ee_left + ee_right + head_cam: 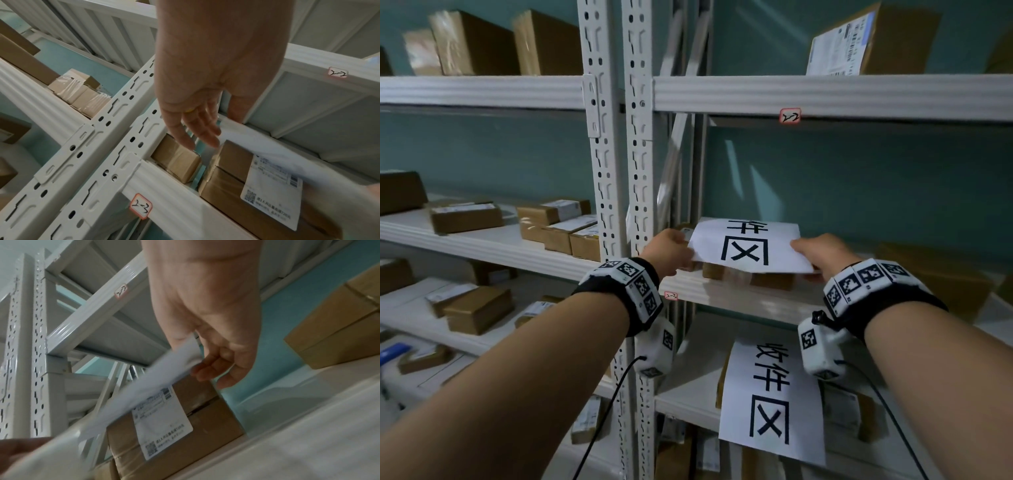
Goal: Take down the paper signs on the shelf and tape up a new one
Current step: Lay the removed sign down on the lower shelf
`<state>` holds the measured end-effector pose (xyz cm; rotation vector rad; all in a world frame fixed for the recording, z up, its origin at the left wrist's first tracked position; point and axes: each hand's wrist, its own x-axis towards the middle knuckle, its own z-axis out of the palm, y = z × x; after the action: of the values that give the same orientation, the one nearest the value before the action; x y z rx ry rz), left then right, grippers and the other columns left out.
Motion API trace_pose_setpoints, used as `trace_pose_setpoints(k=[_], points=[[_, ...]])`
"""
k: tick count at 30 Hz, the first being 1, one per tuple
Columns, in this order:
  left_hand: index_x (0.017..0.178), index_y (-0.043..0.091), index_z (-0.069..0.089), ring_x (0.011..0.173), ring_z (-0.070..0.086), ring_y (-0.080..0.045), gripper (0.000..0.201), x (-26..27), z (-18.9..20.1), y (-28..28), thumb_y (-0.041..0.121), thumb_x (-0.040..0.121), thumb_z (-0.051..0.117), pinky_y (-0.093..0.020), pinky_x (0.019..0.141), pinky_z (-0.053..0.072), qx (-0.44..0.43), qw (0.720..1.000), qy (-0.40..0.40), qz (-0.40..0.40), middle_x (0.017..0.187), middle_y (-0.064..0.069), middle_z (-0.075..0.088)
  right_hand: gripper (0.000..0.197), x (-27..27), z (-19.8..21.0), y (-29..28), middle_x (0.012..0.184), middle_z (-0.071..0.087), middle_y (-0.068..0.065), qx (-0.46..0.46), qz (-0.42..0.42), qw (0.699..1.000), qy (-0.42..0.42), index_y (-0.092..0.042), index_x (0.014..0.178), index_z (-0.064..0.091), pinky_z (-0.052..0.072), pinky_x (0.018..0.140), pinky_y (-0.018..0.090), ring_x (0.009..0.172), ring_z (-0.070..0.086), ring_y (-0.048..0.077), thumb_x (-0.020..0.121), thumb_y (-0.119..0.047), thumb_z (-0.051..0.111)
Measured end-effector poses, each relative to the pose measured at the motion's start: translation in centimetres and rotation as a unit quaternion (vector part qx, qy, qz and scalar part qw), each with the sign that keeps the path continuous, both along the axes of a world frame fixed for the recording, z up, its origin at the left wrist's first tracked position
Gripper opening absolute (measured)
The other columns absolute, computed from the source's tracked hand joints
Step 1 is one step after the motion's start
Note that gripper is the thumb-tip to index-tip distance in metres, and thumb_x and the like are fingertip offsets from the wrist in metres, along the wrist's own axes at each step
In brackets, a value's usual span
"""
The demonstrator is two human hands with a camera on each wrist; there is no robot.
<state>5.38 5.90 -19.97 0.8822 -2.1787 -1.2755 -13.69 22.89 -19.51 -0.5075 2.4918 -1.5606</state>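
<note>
A white paper sign (746,246) with large black characters lies nearly flat over cardboard boxes (770,281) on the middle shelf (722,294). My left hand (669,251) pinches its left edge, thumb above and fingers below, as the left wrist view shows the left hand (224,129) on the sign (287,159). My right hand (822,255) grips the right edge; in the right wrist view the sign (144,391) runs between the thumb and curled fingers of the right hand (197,363). A second paper sign (770,397) hangs from that shelf's front edge below.
Perforated white uprights (616,171) stand just left of my left hand. A labelled box (226,186) and a small taped box (176,160) sit under the held sign. Small red-edged tags (790,115) mark the shelf beams. Parcels fill the left bay (465,216) and a big box (935,281) stands at right.
</note>
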Motion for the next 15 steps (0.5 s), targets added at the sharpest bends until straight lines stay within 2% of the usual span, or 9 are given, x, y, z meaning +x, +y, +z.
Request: trace_pose_setpoints(k=[3,6,8,10,11,13,15], points=[[0.132,0.011,0.050,0.102,0.062,-0.029,0.044,-0.1,0.2,0.2,-0.001,0.090,0.052,-0.045,0.091,0.056,0.015,0.999,0.039,0.023,0.113,-0.010,0.058,0.020,-0.1,0.4,0.2,0.109,0.066,0.025,-0.030,0.006,1.000,-0.008,-0.006,0.069,0.056,0.051,0.092,0.055,0.100,0.064,0.038,0.082,-0.017,0.066],[0.133,0.013,0.048,0.103,0.061,-0.029,0.048,0.2,0.3,0.5,-0.003,0.088,0.052,-0.044,0.091,0.056,0.034,0.998,0.056,0.016,0.111,-0.008,0.057,0.017,-0.2,1.2,0.2,0.107,0.067,0.026,-0.036,0.021,0.999,0.001,0.001,0.074,0.058,0.052,0.091,0.048,0.097,0.066,0.036,0.082,-0.013,0.065],[0.136,0.013,0.045,0.098,0.060,-0.026,0.053,0.6,0.3,0.7,-0.004,0.086,0.054,-0.042,0.092,0.056,0.045,0.997,0.062,0.005,0.109,-0.007,0.056,0.015,0.2,2.1,0.0,0.109,0.064,0.033,-0.045,0.031,0.998,0.026,0.010,0.084,0.059,0.052,0.083,0.045,0.093,0.065,0.034,0.081,-0.004,0.061],[0.139,0.012,0.042,0.098,0.057,-0.025,0.057,1.2,0.1,0.8,-0.005,0.086,0.056,-0.041,0.093,0.055,0.044,0.997,0.060,-0.001,0.105,-0.003,0.055,0.004,1.7,3.0,-0.2,0.100,0.063,0.034,-0.066,0.052,0.995,0.054,0.002,0.079,0.059,0.049,0.073,0.039,0.087,0.061,0.031,0.081,0.003,0.055],[0.140,0.012,0.040,0.098,0.056,-0.024,0.058,1.5,-0.1,0.8,-0.005,0.086,0.057,-0.040,0.093,0.054,0.041,0.998,0.052,-0.002,0.104,-0.003,0.054,0.011,2.4,3.4,-0.3,0.088,0.063,0.025,-0.078,0.062,0.993,0.063,-0.005,0.080,0.057,0.047,0.069,0.033,0.084,0.058,0.028,0.082,0.004,0.053],[0.139,0.011,0.040,0.096,0.056,-0.024,0.057,2.2,-0.2,0.8,-0.003,0.087,0.058,-0.039,0.089,0.053,0.025,0.999,0.024,-0.002,0.107,-0.007,0.056,0.017,3.7,3.9,-0.7,0.076,0.057,0.007,-0.098,0.090,0.988,0.082,-0.010,0.090,0.055,0.044,0.061,0.026,0.081,0.055,0.026,0.084,0.005,0.049],[0.136,0.010,0.044,0.092,0.057,-0.024,0.052,3.0,-0.2,0.7,0.002,0.087,0.060,-0.037,0.080,0.053,0.002,1.000,-0.005,0.000,0.109,-0.011,0.059,0.021,4.9,4.5,-1.1,0.074,0.056,0.002,-0.098,0.125,0.981,0.111,-0.012,0.094,0.056,0.042,0.060,0.025,0.077,0.055,0.024,0.083,0.004,0.048]])
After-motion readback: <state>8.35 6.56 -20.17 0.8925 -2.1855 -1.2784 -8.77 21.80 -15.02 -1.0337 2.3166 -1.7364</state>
